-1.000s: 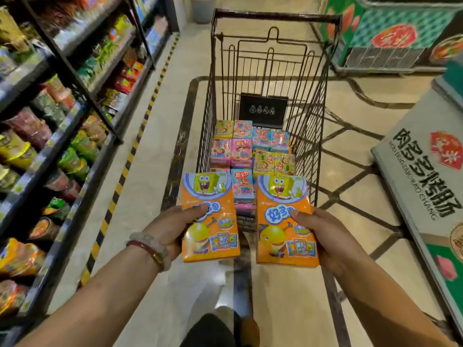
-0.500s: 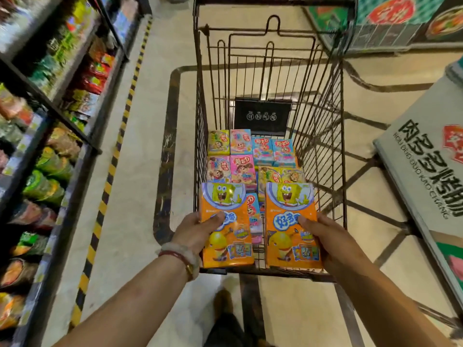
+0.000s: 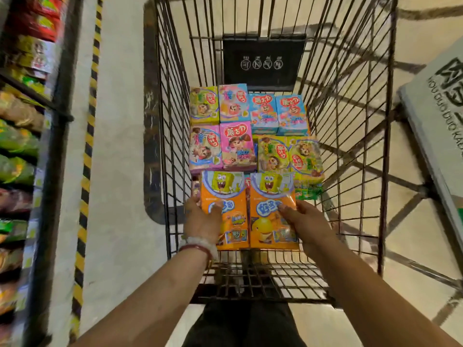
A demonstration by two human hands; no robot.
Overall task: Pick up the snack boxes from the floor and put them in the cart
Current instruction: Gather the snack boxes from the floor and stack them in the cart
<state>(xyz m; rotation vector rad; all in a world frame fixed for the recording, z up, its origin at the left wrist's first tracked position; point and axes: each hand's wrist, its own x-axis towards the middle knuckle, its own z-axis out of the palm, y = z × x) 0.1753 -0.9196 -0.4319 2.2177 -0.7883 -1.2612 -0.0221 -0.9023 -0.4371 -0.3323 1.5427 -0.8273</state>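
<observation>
Left hand (image 3: 203,222) grip curled round left orange snack box (image 3: 226,209); right hand (image 3: 307,225) grip curled round right orange snack box (image 3: 271,211). Both side by side inside cart (image 3: 360,136), near end, behind smaller boxes (image 3: 238,144).

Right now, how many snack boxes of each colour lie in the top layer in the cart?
Orange boxes: 2
Pink boxes: 3
Blue boxes: 2
Yellow-green boxes: 3
Total: 10; boxes half hidden beneath are not counted.
</observation>
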